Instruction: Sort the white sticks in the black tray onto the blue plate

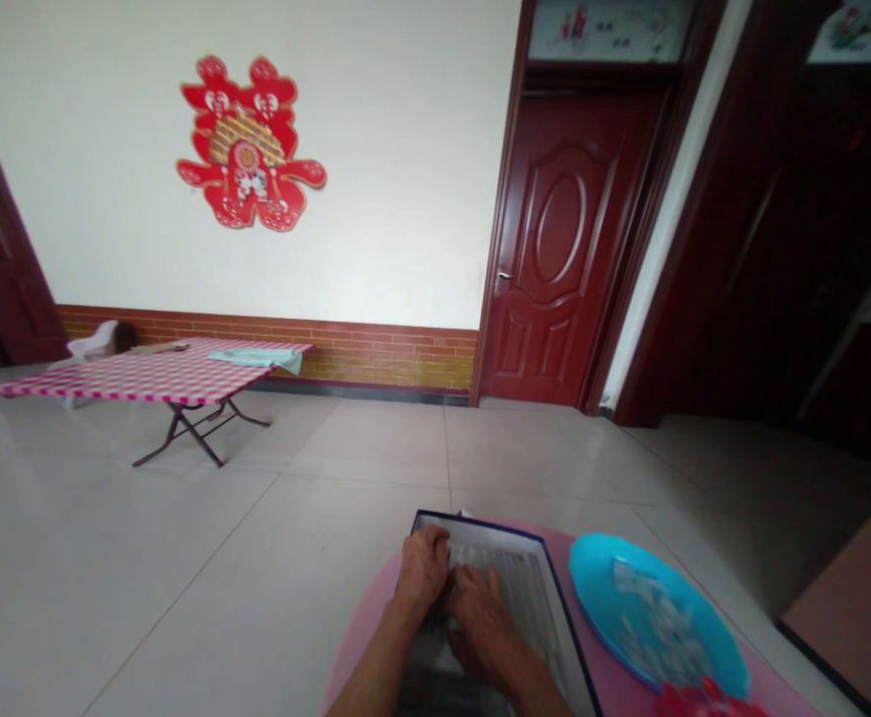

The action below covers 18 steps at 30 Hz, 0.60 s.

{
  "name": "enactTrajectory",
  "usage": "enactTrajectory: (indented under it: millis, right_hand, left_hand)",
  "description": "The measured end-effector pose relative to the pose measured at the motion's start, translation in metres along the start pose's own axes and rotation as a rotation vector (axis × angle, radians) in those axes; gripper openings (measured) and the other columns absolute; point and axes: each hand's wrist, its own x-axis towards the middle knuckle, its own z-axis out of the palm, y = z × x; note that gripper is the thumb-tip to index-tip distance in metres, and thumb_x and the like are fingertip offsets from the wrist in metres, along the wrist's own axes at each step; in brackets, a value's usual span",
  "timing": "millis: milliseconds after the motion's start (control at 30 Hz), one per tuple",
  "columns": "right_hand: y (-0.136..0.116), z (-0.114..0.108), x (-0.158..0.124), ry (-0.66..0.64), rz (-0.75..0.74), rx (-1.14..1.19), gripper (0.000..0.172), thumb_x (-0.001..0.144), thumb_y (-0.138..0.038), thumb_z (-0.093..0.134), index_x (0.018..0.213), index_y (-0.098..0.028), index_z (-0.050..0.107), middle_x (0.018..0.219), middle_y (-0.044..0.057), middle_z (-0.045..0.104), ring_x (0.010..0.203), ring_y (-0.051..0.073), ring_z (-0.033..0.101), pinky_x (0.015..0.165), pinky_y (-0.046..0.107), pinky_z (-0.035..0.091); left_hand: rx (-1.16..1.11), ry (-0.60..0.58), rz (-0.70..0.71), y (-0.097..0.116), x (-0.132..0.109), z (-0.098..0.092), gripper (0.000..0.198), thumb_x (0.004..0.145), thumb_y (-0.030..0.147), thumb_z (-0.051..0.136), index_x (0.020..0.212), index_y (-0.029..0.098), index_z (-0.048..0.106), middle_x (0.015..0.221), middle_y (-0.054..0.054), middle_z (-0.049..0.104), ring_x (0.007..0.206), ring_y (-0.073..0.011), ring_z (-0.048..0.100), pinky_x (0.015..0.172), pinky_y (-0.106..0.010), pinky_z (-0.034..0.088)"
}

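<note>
A shallow dark-rimmed box [554,607] holding rows of pale tiles lies on a pink round table [364,627] at the bottom of the head view. My left hand [421,570] rests on the tiles near the box's far left corner, fingers curled down onto them. My right hand [484,622] lies just beside it, fingers bent and pressed onto the tiles in the middle of the box. Whether either hand grips a tile is hidden by the fingers.
A blue plate [704,647] with several pale pieces sits right of the box; something red [704,702] lies at its near edge. A folding table with a red checked cloth [143,376] stands far left. A dark red door [561,249] is ahead.
</note>
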Motion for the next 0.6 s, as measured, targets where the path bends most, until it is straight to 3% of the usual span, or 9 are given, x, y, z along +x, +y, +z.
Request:
enactTrajectory:
  millis: [267,433,600]
  right_hand:
    - [0.005,0.003,-0.002,-0.004,-0.068,-0.010,0.035,0.062,-0.003,0.052,0.078,-0.029,0.069,0.107,0.004,0.063,0.106,0.030,0.051,0.096,0.059,0.030]
    - [0.015,0.002,0.005,0.227,-0.119,0.174,0.031,0.073,-0.011,0.051,0.100,-0.024,0.060,0.109,0.005,0.062,0.104,0.024,0.053,0.093,0.043,0.041]
    - [0.029,-0.002,0.015,0.485,0.042,0.372,0.016,0.085,-0.018,0.043,0.095,-0.022,0.056,0.093,0.004,0.064,0.090,0.018,0.060,0.081,0.031,0.048]
  left_hand:
    - [-0.245,0.062,-0.084,-0.003,0.005,0.002,0.028,0.075,0.015,0.052,0.092,0.019,0.073,0.071,-0.003,0.072,0.072,-0.0179,0.066,0.068,-0.026,0.048]
    - [-0.397,0.083,-0.136,-0.007,0.011,0.006,0.028,0.077,0.017,0.050,0.095,0.018,0.070,0.067,-0.001,0.068,0.059,-0.0149,0.061,0.060,-0.024,0.046]
    - [-0.537,0.048,-0.202,-0.005,0.012,0.009,0.025,0.079,0.018,0.048,0.095,0.017,0.067,0.061,0.002,0.062,0.050,-0.0112,0.054,0.053,-0.022,0.042]
